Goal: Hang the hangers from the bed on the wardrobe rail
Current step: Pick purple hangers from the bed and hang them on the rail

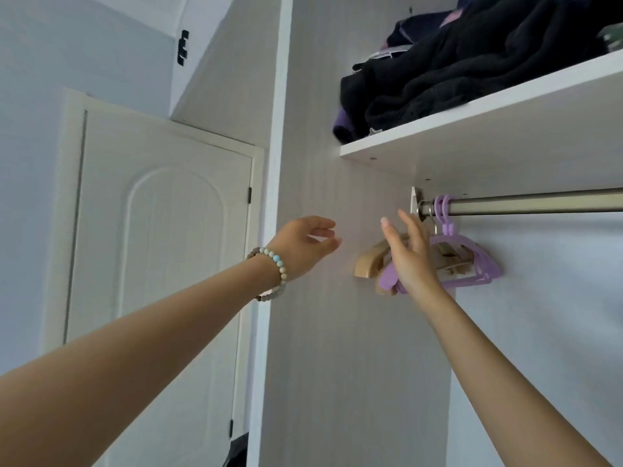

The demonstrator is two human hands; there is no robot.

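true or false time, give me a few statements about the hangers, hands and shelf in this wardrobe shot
The purple hangers hang on the rail. True.
The left hand grips a hanger. False: it holds nothing.
The shelf above the rail is bare. False: dark clothes lie on it.
The right hand has straight fingers, in front of the hangers. True.
The bead bracelet is on the right wrist. False: it is on the left wrist.
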